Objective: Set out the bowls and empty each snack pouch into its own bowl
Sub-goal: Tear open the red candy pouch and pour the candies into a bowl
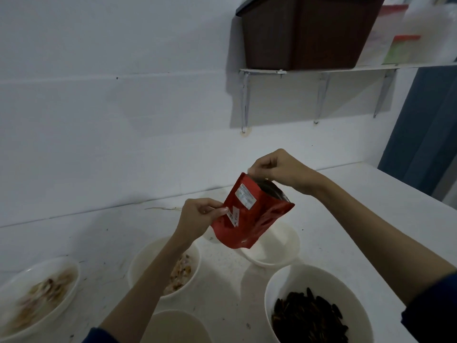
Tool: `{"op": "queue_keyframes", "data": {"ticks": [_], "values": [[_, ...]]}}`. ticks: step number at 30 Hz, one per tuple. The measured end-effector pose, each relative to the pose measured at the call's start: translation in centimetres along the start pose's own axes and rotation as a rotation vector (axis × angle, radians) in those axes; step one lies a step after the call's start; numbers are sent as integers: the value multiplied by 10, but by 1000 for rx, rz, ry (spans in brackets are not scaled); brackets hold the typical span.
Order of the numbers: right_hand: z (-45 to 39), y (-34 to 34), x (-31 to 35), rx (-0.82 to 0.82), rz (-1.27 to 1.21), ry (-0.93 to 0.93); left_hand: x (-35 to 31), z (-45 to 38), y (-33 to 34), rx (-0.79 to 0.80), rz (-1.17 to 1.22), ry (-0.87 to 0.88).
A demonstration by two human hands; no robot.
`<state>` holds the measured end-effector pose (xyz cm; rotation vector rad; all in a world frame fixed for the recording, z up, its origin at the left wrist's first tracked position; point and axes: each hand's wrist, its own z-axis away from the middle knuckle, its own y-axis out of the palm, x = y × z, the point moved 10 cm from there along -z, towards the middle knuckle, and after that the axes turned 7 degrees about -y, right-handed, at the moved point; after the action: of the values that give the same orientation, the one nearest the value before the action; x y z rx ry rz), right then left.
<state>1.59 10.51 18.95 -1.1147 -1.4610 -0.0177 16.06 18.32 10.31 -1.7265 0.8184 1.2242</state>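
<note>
I hold a red snack pouch [249,214] in the air above the white table [371,206]. My left hand [197,216] pinches its left side near a white label. My right hand [277,169] pinches the pouch's top edge, and its mouth gapes open. Right below the pouch stands an empty white bowl [277,246]. A bowl at the right front [319,305] holds dark seeds. A middle bowl [173,266], partly behind my left forearm, holds a pale mixed snack. A far-left bowl [37,293] holds light strips. Another empty bowl [175,325] sits at the bottom edge.
A wall shelf [321,69] at the upper right carries a dark brown box [304,30] and some packets. A blue curtain [425,125] hangs at the right. The white wall runs close behind the table.
</note>
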Motion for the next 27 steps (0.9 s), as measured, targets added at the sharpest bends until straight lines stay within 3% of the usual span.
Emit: {"op": "queue_keyframes", "data": {"ticks": [4, 8, 15, 23, 27], "values": [[3, -3, -6, 28, 10, 23, -10, -5, -14, -53, -48, 26], [-6, -1, -10, -77, 58, -12, -13, -6, -22, -69, -168, 46], [-14, 28, -12, -76, 52, -41, 34, 9, -16, 124, -348, -84], [-5, 12, -30, -116, -59, 13, 12, 9, -52, -127, -373, -35], [8, 4, -47, -111, -42, 59, -19, 4, -46, -128, -523, 89]]}}
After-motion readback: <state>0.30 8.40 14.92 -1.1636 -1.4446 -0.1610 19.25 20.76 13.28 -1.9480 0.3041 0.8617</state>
